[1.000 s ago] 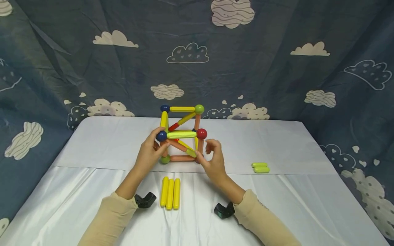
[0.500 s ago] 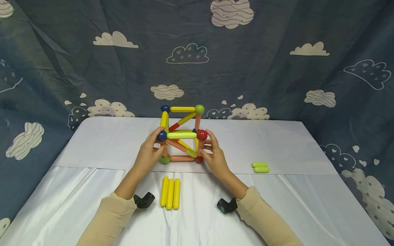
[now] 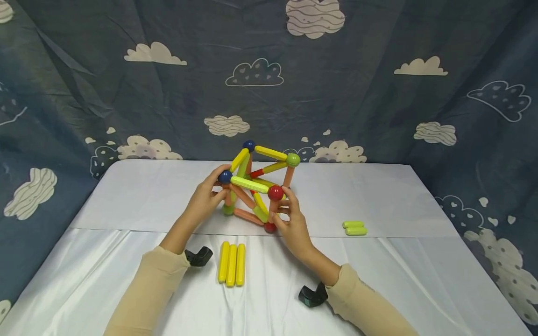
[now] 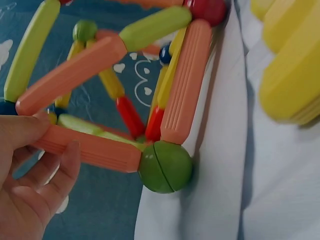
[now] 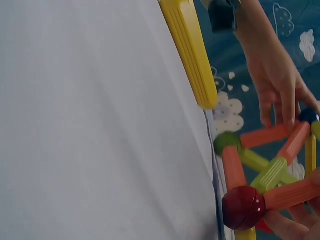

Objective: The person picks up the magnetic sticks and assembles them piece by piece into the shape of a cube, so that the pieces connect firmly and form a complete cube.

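Observation:
A cube frame of magnetic sticks and balls (image 3: 254,185) stands on the white cloth, turned with its front right corner nearer. My left hand (image 3: 203,198) pinches the orange upright stick (image 4: 92,151) at the front left, below a blue ball (image 3: 224,177). That stick's lower end meets a green ball (image 4: 165,167). At the front right my right hand (image 3: 294,228) grips another orange upright stick (image 5: 292,194), between an upper red ball (image 3: 275,192) and a lower red ball (image 5: 243,207). An orange and lime diagonal (image 4: 75,72) crosses the front face.
Several yellow sticks (image 3: 231,265) lie side by side in front of the frame. Two short lime sticks (image 3: 355,227) lie to the right. A dark cloth backdrop with clouds (image 3: 256,74) rises behind the table.
My right hand has moved from the lower end of the diagonal up to the right upright stick. The cube frame has turned, its front right corner coming nearer and its back shifting right.

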{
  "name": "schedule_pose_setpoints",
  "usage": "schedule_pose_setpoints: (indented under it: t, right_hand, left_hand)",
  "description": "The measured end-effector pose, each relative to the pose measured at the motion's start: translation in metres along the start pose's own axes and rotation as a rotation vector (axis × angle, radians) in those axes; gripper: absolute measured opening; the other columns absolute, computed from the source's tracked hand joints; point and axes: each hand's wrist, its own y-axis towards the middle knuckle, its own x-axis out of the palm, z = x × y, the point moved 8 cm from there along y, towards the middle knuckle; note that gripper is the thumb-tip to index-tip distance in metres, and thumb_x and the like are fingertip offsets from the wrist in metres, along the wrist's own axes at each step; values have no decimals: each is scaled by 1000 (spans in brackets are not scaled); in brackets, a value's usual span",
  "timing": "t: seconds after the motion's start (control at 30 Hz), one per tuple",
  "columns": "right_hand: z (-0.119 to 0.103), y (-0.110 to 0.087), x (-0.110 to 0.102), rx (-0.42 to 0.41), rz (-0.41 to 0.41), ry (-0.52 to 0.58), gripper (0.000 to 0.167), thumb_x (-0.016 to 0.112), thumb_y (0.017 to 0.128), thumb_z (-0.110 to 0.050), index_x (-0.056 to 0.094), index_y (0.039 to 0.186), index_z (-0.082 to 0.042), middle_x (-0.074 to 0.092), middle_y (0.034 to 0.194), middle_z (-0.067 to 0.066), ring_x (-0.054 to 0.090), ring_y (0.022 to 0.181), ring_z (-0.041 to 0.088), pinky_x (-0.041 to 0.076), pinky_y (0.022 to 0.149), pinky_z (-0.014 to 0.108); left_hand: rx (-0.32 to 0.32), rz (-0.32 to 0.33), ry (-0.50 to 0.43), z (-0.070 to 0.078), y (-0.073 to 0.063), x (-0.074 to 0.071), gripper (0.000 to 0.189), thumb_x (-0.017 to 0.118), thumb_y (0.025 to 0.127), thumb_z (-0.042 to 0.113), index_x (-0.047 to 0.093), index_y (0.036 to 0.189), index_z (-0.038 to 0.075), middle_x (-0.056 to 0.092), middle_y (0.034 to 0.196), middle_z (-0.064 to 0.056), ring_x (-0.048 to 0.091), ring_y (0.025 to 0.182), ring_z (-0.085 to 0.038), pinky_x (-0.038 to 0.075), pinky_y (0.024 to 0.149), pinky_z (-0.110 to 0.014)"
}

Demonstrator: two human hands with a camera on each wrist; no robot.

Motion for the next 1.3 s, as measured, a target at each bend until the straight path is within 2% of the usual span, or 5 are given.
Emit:
schedule_pose_setpoints:
  t: [0.53,0.7,0.8,1.07,1.3]
  right_hand:
    - [-17,-11,8,-84,-13,61,70,59,78,15,22,134,-1,46,103,27,54,92,39,50,75,42]
    - [-16,-2,-25,-223,142,-22,66,66,74,11,29,128,5,42,104,22,44,97,33,39,86,42]
    - [1,9,-48,-243,264,-113,65,69,74,6,32,127,1,37,115,18,37,106,28,32,87,41]
    - [58,46,-65,-11,199,-85,59,60,85,-6,30,135,-15,43,117,14,48,103,26,42,86,40]
    - [72,45,-62,67,145,-86,52,58,86,-3,35,131,-14,56,103,13,57,90,22,49,77,32]
  left_hand:
    - [19,14,-24,-10,24,10,66,54,86,1,25,142,21,43,122,-14,49,100,-25,50,73,-34]
    - [43,214,-18,3,13,0,56,50,86,0,29,137,10,34,124,-14,44,98,-23,45,74,-32]
    - [133,300,-14,26,3,-1,41,48,89,2,37,129,4,36,122,-14,45,91,-20,45,72,-29]
    - [310,-12,106,75,-13,44,44,64,85,26,50,123,9,41,127,-5,52,91,-15,49,75,-27]
    - [319,3,121,79,-19,46,40,70,79,24,57,112,5,43,126,-6,49,102,-18,46,83,-31]
